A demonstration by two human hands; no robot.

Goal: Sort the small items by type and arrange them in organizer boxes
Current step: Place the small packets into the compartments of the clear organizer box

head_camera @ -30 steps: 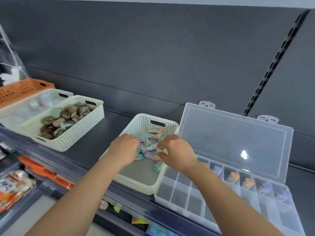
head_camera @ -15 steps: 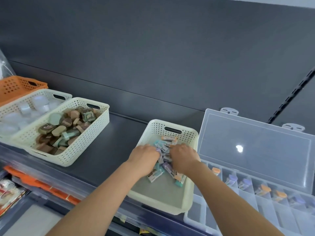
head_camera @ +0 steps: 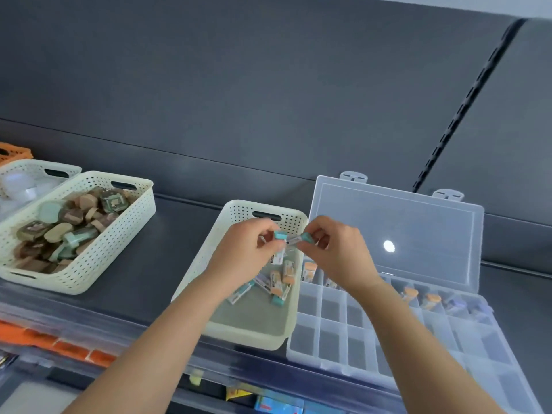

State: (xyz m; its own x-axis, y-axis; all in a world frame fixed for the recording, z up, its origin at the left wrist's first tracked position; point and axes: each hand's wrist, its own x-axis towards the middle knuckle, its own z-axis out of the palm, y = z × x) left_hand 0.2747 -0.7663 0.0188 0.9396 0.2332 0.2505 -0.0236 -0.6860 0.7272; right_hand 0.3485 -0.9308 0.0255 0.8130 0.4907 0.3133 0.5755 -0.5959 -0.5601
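Teal-capped tubes (head_camera: 298, 239) meet end to end above the cream basket (head_camera: 263, 339). The left hand (head_camera: 242, 255) pinches one and the right hand (head_camera: 337, 252) the other, fingers curled; their white labels are too blurred to read. More tubes lie in the basket. An open clear organizer box (head_camera: 328, 333) sits just beside it on the right.

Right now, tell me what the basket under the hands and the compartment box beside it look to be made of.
Basket: probably moulded plastic, cream, matte, going by its even rows of punched holes and rounded rim. Compartment box: clear, rigid plastic, slightly frosted; the shelf shows through its dividers, and its raised lid carries a bright glare spot, so it is glossy.
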